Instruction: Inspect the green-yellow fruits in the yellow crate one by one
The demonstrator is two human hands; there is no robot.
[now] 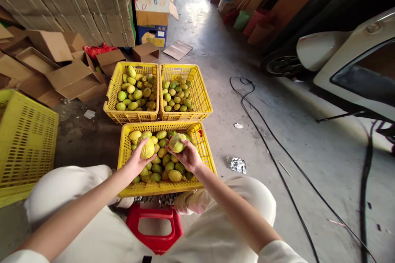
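Over the near yellow crate (203, 148) full of yellow and green lemons (175, 175), I hold both hands out. My left hand (135, 161) is closed around a large yellow lemon (147, 148). In my right hand (189, 156) lies a paler, yellow-green lemon (177, 143), gripped by the thumb and fingers. The two held lemons are apart from each other, just above the pile. Parts of the fingers are hidden behind the fruit.
Two more yellow crates of lemons, a left one (106, 109) and a right one (205, 104), touch the near crate's far side. A larger crate (27, 144) stands left. Cardboard boxes (72, 78) lie behind; a black cable (271, 160) and a scooter (348, 65) are right.
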